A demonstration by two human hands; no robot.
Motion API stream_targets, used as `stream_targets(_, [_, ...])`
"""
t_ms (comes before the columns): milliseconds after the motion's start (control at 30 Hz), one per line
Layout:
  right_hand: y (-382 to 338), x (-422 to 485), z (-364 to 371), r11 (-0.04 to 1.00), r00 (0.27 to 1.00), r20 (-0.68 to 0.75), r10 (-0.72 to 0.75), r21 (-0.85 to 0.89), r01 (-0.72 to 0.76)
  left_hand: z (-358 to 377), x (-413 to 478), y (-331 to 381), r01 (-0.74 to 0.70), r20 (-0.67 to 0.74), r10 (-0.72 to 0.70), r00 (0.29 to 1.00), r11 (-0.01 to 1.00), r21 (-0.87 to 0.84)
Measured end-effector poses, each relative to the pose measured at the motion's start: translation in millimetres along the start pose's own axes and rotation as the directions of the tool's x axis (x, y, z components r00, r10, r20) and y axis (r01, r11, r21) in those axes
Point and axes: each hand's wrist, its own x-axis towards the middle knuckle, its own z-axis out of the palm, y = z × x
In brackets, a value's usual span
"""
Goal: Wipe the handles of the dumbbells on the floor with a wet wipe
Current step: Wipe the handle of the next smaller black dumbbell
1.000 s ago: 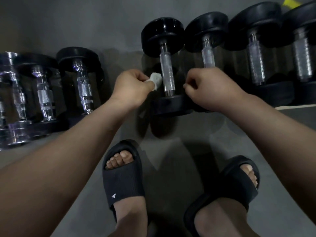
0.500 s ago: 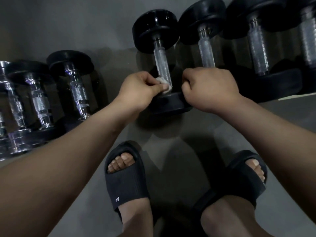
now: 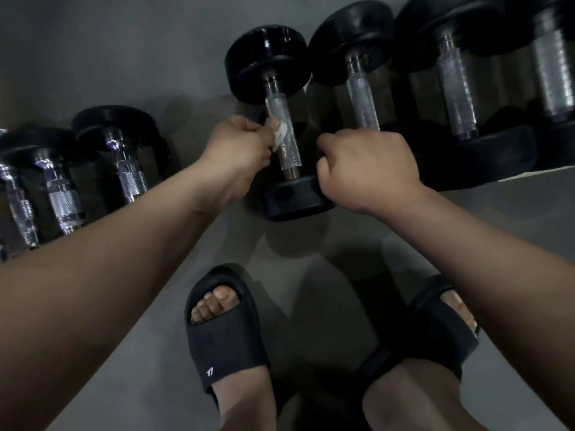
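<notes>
Wet wipe now higher on dumbbell handle, in pinch grip of left hand (right hand: hold unclear)

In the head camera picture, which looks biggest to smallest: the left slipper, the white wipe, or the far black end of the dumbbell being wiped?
1. left slipper, though it is nearer the camera, so its lead is unsure.
2. dumbbell's far black end.
3. wet wipe, mostly hidden in the left hand.

Left black sandal, white logo; right black sandal.
</notes>
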Motion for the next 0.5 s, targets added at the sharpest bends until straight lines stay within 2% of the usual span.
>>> stream_targets(67, [-0.6,-0.6,-0.3,1.000,1.000,-0.008,0.005,-0.013,-0.005,-2.2,1.3,2.4,-0.017,-0.003,0.017,1.000,0.999,0.046])
stream_targets(100, [-1.0,-0.6,-0.2,1.000,1.000,-0.008,0.005,-0.010,-0.005,-0.8,3.7,5.8,-0.023,-0.015,0.023,1.000,1.000,-0.007])
stream_targets(200, [-0.9,-0.6,0.3,1.000,1.000,0.002,0.005,0.004,-0.005,10.1,17.8,16.6,0.003,-0.054,-0.025,0.998,0.928,-0.373])
stream_targets(267, [-0.4,-0.8,0.2,1.000,1.000,0.001,0.009,0.013,-0.009,12.0,25.4,17.9,0.035,-0.046,-0.066,0.997,0.871,-0.491])
stream_targets(333, [-0.4,-0.8,-0.6,1.000,1.000,-0.002,0.010,0.020,-0.010,8.5,25.0,14.2,0.076,0.000,-0.084,0.996,0.896,-0.437])
stream_targets(500, [-0.3,-1.8,-1.8,1.000,1.000,-0.010,0.000,0.028,0.001,-4.9,-4.3,-3.5,0.074,0.065,-0.070,0.995,0.995,-0.063])
